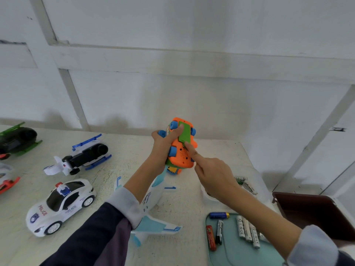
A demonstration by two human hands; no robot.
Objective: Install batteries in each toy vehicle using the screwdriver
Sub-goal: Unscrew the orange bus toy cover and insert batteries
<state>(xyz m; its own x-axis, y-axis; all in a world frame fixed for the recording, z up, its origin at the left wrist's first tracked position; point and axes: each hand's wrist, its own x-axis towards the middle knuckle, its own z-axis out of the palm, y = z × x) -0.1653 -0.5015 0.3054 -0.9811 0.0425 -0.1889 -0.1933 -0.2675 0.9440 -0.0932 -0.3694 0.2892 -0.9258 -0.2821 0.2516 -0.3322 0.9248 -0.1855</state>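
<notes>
Scanning from the left edge: a black-and-green helicopter [18,139] and a red-and-white toy [7,181], cut off by the frame; then a blue-and-white helicopter [82,154], a police car [61,206] and a white-and-teal airplane [153,208], all lying on the table [211,150].

Six toy vehicles are counted, the sixth being the orange toy car [180,148]. It is held up off the table, underside toward the camera, long axis running away from the wearer. It is gripped around its left side by the left hand [163,143], thumb laid on the green battery cover [184,132].

The right hand [213,173] is nearer the cover's lower edge; its index finger is extended and pressed there, the other fingers curled.

Further right, on a teal tray [236,252], about eight loose batteries [247,231] are counted, with more in a clear bag [247,185] behind. No screwdriver can be made out. A dark brown box [311,214] is seen at far right.
</notes>
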